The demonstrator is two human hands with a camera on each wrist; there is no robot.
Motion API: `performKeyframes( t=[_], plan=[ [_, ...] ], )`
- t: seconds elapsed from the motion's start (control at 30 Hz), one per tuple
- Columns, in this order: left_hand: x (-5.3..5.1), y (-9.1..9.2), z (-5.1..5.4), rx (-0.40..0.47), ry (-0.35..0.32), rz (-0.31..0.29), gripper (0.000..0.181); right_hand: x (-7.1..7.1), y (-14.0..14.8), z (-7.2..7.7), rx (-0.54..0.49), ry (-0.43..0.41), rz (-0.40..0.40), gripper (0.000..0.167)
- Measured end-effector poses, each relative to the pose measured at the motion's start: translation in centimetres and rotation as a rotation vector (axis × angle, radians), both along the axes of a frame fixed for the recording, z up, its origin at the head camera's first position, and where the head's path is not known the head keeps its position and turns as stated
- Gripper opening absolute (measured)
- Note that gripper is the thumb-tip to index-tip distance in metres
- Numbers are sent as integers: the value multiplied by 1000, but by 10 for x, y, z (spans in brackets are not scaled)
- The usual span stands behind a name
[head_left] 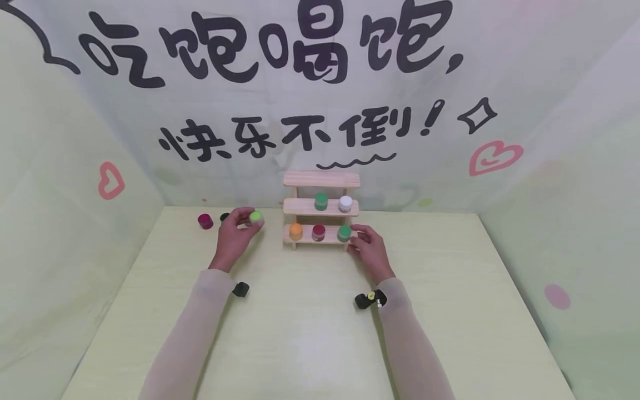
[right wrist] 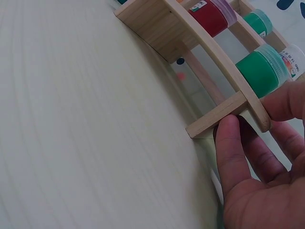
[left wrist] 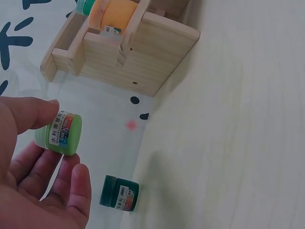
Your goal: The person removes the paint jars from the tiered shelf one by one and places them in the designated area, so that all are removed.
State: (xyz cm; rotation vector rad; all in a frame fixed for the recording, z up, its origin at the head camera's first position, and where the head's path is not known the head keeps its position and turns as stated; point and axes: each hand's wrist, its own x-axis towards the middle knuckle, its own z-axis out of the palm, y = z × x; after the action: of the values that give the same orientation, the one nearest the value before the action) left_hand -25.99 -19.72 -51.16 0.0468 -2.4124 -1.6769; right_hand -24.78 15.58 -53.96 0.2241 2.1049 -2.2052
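My left hand (head_left: 233,236) pinches a light green paint jar (left wrist: 72,136) between thumb and fingers, held up left of a small three-tier wooden rack (head_left: 321,206). The label on that jar faces the left wrist camera. With thumb above and fingers below, my right hand (head_left: 374,253) grips the right end of the rack's bottom shelf, beside a green paint jar (right wrist: 262,70). That shelf also carries an orange jar (head_left: 296,231) and a dark red jar (head_left: 318,233). On the middle shelf stand another green jar (head_left: 321,201) and a white jar (head_left: 345,204).
A magenta jar (head_left: 205,221) stands at the table's back left. Next to it, partly behind my left hand, is a dark green jar (left wrist: 120,192). A printed cloth backdrop (head_left: 240,183) rises behind the table (head_left: 300,322), with cloth walls on both sides.
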Motion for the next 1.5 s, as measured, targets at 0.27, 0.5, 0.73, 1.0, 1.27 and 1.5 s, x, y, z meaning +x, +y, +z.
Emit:
performKeyframes(
  t=[0.27,0.5,0.73,1.0,1.27,1.5],
  plan=[
    [1,-13,-9,-42,-81,46,49,0,2,1,-5,-6,-6,29],
    [4,-22,-14,-75,-159,66,47,-1,1,4,-6,0,5,29],
    [6,-28,-20,-120,-179,59,49,0,-1,7,-9,-13,13,29],
    [8,-31,-23,-136,-179,60,47,2,-2,8,-2,-23,7,29],
    [8,-31,-28,-139,-183,76,44,3,-2,9,-10,-24,4,30],
    [8,-32,-28,-156,-175,64,46,3,-1,6,-25,-7,5,30]
  ],
)
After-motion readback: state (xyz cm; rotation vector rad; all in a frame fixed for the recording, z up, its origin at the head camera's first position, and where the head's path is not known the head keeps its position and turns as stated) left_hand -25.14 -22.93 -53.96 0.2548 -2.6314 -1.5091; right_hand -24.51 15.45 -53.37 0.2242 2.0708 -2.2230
